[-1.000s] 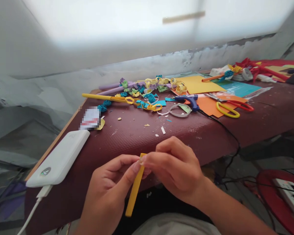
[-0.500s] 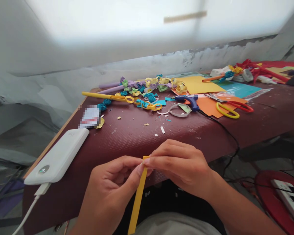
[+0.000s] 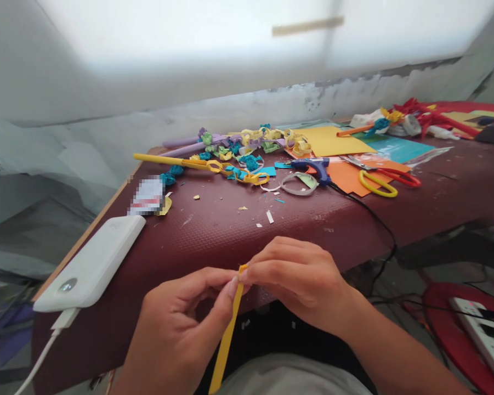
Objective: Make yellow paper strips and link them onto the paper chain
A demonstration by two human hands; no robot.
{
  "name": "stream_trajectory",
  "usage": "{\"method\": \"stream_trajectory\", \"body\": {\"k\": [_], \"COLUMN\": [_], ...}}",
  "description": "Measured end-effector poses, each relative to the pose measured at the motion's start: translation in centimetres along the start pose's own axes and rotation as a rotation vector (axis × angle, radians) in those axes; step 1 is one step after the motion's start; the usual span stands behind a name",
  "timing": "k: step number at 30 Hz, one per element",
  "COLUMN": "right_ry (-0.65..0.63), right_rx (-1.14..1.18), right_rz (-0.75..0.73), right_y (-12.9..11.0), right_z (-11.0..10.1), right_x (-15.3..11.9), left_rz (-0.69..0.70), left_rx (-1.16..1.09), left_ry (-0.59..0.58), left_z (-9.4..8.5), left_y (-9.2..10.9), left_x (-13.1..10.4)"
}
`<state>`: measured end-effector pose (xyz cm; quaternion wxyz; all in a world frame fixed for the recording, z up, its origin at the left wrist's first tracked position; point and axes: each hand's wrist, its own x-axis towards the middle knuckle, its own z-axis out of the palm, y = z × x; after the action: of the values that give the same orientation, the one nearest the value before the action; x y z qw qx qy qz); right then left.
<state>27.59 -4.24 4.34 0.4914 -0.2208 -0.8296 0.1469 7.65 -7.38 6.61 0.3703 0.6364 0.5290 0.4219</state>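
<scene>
A narrow yellow paper strip (image 3: 227,345) hangs down from the fingertips of both hands, over the person's lap. My left hand (image 3: 185,323) pinches the strip near its upper end between thumb and index finger. From the right, my right hand (image 3: 298,282) pinches the same upper end, its fingertips touching those of the left. The very top of the strip shows as a small bent end above the fingertips. Part of the upper strip is hidden by the fingers.
On the dark red table (image 3: 205,230) lie a white power bank (image 3: 92,263), paper chains (image 3: 247,174), a blue glue gun (image 3: 318,167), scissors (image 3: 378,184) and coloured sheets (image 3: 333,141). A power strip (image 3: 483,329) rests on a red stool at the lower right.
The strip's top end now looks shorter and more bent at the fingertips. Both hands keep their pinch. The whole view has shifted slightly, with the table items a little further left.
</scene>
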Motion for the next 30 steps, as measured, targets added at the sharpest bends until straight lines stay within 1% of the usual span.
{"method": "stream_trajectory", "body": {"k": [5,9,16,20,22,27,30], "right_ry": [0.012,-0.001,-0.018,-0.024,-0.036,-0.045,-0.053], "right_rx": [-0.007,0.017,0.005,-0.008,-0.012,0.006,-0.003], "right_rz": [0.001,0.023,0.044,0.046,0.049,0.074,0.085], "right_y": [0.0,-0.1,0.2,0.2,0.2,0.2,0.2], "right_z": [0.2,0.2,0.1,0.2,0.2,0.1,0.2], "right_x": [-0.1,-0.1,-0.3,-0.3,-0.4,-0.5,-0.6], "left_rz": [-0.029,-0.042,-0.03,0.005,0.061,0.309,0.358], "left_rx": [-0.046,-0.074,-0.002,0.024,0.083,0.355,0.429], "left_ry": [-0.008,-0.045,-0.071,-0.091,-0.1,-0.118,-0.127], "left_z": [-0.1,-0.3,-0.4,-0.5,-0.6,-1.1,-1.2], "left_y": [0.1,0.0,-0.2,-0.7,-1.0,-1.7,-1.8], "left_x": [0.0,0.0,0.1,0.2,0.3,0.6,0.6]}}
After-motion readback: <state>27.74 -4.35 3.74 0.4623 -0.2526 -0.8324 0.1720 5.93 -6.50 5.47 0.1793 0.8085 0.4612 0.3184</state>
